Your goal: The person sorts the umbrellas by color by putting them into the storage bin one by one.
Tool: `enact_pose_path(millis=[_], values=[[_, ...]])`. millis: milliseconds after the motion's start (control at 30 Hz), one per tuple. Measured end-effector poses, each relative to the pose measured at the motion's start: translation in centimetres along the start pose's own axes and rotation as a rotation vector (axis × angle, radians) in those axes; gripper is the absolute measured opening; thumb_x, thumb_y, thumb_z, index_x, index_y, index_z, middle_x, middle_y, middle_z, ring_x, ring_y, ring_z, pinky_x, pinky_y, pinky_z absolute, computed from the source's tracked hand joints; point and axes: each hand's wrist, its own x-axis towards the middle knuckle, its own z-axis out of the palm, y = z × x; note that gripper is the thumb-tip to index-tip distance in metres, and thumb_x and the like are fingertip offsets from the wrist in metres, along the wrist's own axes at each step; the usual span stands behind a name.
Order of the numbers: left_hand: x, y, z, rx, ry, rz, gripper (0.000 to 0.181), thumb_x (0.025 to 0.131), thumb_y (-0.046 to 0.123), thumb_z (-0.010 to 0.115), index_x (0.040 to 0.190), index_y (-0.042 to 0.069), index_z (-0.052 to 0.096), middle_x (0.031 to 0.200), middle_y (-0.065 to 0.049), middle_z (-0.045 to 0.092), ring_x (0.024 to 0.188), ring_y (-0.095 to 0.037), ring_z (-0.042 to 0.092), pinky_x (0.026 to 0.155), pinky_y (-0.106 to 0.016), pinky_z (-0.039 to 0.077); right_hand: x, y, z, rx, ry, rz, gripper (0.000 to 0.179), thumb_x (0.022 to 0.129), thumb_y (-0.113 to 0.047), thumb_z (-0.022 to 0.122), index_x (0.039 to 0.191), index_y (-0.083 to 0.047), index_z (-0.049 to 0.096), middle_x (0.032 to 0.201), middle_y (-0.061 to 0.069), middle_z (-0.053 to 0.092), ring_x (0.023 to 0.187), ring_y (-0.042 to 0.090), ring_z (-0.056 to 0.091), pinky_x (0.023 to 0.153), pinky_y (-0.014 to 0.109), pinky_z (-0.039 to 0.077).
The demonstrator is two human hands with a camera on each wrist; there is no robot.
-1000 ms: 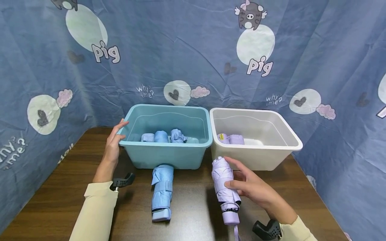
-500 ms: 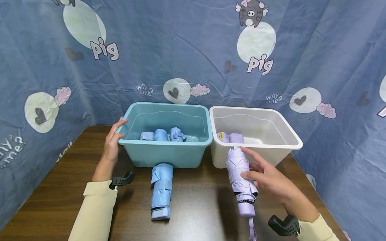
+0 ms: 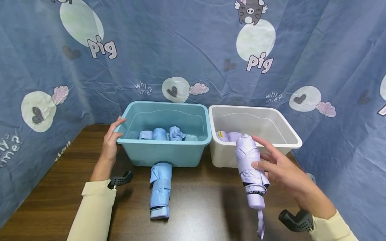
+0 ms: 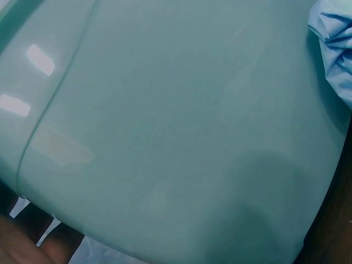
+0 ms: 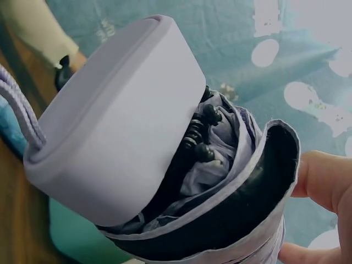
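Note:
My right hand (image 3: 280,167) grips a folded lavender umbrella (image 3: 249,160) from its right side, thumb across the fabric. The umbrella is raised over the table, its top overlapping the front rim of the white bin (image 3: 289,146) in the head view. Its handle (image 5: 126,115) and wrist strap (image 5: 19,104) fill much of the right wrist view. My left hand (image 3: 110,144) holds the left rim of the teal bin (image 3: 163,152), thumb outside near the front corner. A folded blue umbrella (image 3: 161,190) lies on the table before the teal bin.
Several rolled blue umbrellas (image 3: 159,134) stand in the teal bin. Two lavender ones (image 3: 234,136) sit at the left of the white bin. Both bins stand side by side on the brown wooden table (image 3: 193,214), against a blue printed cloth (image 3: 181,50).
My right hand has carried the lavender umbrella up, to the right and toward the white bin. The left hand stays on the teal rim; the view has tilted slightly.

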Motion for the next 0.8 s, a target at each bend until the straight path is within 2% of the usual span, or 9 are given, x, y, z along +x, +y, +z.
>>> enact_pose_path(millis=[367,567,800], values=[[0.0,0.3,0.2,-0.004,0.021,-0.014,0.057,0.087,-0.002,0.033,0.142,0.006,0.047,0.159,-0.009,0.020,0.146,-0.020,0.013,0.111,-0.044,0.008,0.2,-2.8,-1.5,-0.038,0.061,0.004,0.074,0.094,-0.012,0.058,0.153,-0.034,0.019,0.140,0.024,0.035,0.102,0.027,0.062,0.080,0.041,0.052],[0.0,0.1,0.2,-0.006,0.017,-0.022,0.057,0.087,-0.002,0.032,0.142,0.005,0.046,0.159,-0.007,0.021,0.146,-0.020,0.013,0.111,-0.045,0.007,1.0,-3.3,-2.8,0.073,0.067,-0.060,0.073,0.095,-0.004,0.055,0.153,-0.027,0.018,0.127,0.020,0.043,0.096,0.024,0.063,0.077,0.037,0.054],[0.1,0.0,0.1,-0.009,0.017,-0.015,0.058,0.086,-0.003,0.033,0.142,0.005,0.046,0.159,-0.005,0.021,0.146,-0.020,0.013,0.111,-0.046,0.007,2.3,-4.2,-4.6,0.110,0.119,-0.057,0.071,0.095,-0.005,0.055,0.153,-0.026,0.020,0.120,0.021,0.041,0.088,0.022,0.065,0.073,0.034,0.054]])
